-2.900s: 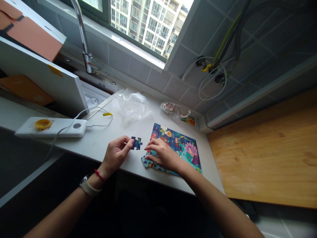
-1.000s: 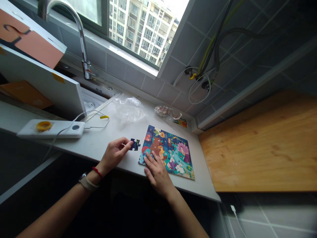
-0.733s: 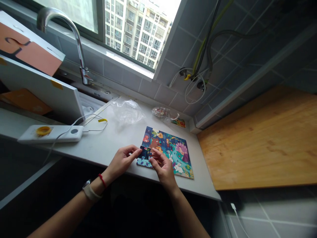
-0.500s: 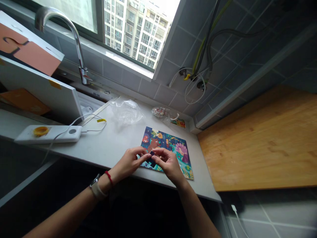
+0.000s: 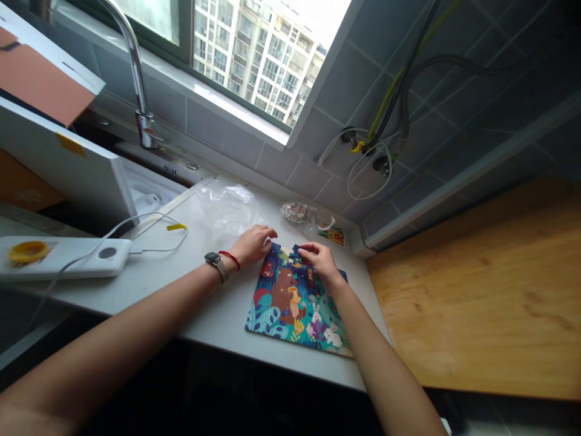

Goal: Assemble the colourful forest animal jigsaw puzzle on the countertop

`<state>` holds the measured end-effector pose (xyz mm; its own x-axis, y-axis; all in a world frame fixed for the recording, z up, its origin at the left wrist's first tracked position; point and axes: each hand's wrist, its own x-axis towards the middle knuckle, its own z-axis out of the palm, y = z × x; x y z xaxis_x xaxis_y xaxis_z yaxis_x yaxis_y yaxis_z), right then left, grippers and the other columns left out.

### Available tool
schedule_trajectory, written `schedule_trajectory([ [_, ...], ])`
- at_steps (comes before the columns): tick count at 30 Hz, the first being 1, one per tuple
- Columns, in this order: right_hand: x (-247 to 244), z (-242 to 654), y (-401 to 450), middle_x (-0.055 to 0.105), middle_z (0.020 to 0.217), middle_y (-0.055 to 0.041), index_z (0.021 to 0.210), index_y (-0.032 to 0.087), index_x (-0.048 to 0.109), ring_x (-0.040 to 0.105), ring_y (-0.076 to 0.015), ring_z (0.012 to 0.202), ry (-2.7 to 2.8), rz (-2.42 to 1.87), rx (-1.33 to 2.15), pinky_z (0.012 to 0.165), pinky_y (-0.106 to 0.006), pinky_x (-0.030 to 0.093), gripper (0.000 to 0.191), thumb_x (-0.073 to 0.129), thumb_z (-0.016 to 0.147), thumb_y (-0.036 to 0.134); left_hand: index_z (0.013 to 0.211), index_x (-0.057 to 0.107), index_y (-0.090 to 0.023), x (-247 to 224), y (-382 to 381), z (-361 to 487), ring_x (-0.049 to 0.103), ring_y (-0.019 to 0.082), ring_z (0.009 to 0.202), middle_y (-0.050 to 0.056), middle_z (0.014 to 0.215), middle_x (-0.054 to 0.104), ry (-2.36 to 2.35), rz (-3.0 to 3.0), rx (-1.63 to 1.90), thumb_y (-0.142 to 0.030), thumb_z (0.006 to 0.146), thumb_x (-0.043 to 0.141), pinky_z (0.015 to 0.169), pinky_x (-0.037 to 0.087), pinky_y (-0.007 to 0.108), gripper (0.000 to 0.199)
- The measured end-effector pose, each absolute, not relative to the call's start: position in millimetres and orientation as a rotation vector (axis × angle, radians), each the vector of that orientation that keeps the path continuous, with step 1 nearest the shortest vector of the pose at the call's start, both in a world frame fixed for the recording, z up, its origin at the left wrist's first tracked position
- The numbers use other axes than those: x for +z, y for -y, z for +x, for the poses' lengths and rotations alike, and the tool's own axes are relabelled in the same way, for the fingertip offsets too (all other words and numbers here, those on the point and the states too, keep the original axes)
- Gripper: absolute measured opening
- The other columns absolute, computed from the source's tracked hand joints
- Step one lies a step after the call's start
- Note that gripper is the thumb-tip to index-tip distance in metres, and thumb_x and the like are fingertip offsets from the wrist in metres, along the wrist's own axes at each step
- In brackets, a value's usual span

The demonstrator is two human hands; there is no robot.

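A colourful jigsaw puzzle (image 5: 284, 290) with a bear and rabbits lies on the white counter. At its far edge, my right hand (image 5: 321, 260) pinches a dark blue puzzle piece (image 5: 296, 249) between thumb and fingers, over or against a pale yellow part of the picture. My left hand (image 5: 254, 243) rests by the far left corner, its fingers stretched out and holding nothing that I can see. My right forearm hides part of the puzzle's right side.
Behind my left hand lies a clear plastic bag (image 5: 227, 206). A crumpled clear packet (image 5: 299, 212) and a small colourful card (image 5: 334, 235) are near the wall. A white power strip (image 5: 68, 257) with its cable sits left, below the sink and tap (image 5: 140, 91). A wooden board (image 5: 476, 284) stands at the right.
Both hands moved from the puzzle's near part to its far edge and drew apart. The dark piece they held together is now out of the left hand. The view shifted slightly.
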<state>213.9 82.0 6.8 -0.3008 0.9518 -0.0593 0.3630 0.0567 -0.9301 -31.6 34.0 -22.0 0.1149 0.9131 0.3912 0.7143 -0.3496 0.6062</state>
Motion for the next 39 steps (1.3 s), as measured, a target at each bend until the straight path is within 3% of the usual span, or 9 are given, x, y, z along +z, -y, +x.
schedule_trajectory([
  [4,-8,199,-113,0.077,0.075,-0.0067,0.081,0.016,0.077,0.068,-0.0189,0.068,1.835,-1.336,1.284,0.066,-0.033,0.055,0.050,0.091,0.056,0.057,0.111,0.076,-0.018,-39,-41,-37,0.067,0.030,0.113,0.012,0.115,0.076,-1.512,2.246,0.994,-0.012,0.082,0.060,0.105,0.052,0.046,0.034],
  [10,-19,197,-125,0.077,0.075,-0.0062,0.078,0.016,0.079,0.068,-0.0193,0.069,1.995,-1.314,1.239,0.070,-0.033,0.055,0.039,0.091,0.061,0.048,0.115,0.078,-0.024,-41,-39,-41,0.066,0.028,0.115,0.008,0.120,0.075,-1.404,2.343,0.934,-0.027,0.093,0.063,0.107,0.049,0.045,0.027],
  [14,-25,200,-124,0.078,0.079,-0.0072,0.082,0.017,0.079,0.069,-0.0204,0.073,2.068,-1.292,1.128,0.072,-0.033,0.055,0.033,0.088,0.068,0.045,0.127,0.076,-0.030,-38,-36,-41,0.060,0.033,0.127,0.009,0.132,0.069,-1.425,2.407,0.772,-0.042,0.095,0.067,0.109,0.047,0.050,0.035],
  [22,-34,203,-122,0.078,0.085,-0.0081,0.088,0.017,0.082,0.067,-0.0203,0.073,2.158,-1.262,0.973,0.070,-0.032,0.055,0.032,0.082,0.076,0.047,0.137,0.071,-0.041,-39,-33,-40,0.047,0.036,0.143,0.008,0.149,0.058,-1.474,2.470,0.568,-0.047,0.102,0.060,0.116,0.037,0.054,0.037],
  [32,-31,199,-110,0.073,0.096,-0.0062,0.095,0.022,0.084,0.064,-0.0180,0.077,2.234,-1.212,0.803,0.082,-0.033,0.054,0.018,0.077,0.085,0.035,0.139,0.069,-0.041,-40,-33,-39,0.045,0.037,0.145,0.009,0.153,0.055,-1.466,2.473,0.534,-0.056,0.103,0.056,0.117,0.036,0.052,0.041],
  [39,-44,198,-94,0.070,0.099,-0.0070,0.100,0.024,0.082,0.066,-0.0219,0.094,2.206,-1.187,0.599,0.088,-0.033,0.054,0.019,0.069,0.095,0.036,0.137,0.070,-0.036,-45,-34,-40,0.050,0.038,0.140,0.009,0.146,0.062,-1.410,2.469,0.691,-0.065,0.094,0.066,0.115,0.037,0.054,0.052],
])
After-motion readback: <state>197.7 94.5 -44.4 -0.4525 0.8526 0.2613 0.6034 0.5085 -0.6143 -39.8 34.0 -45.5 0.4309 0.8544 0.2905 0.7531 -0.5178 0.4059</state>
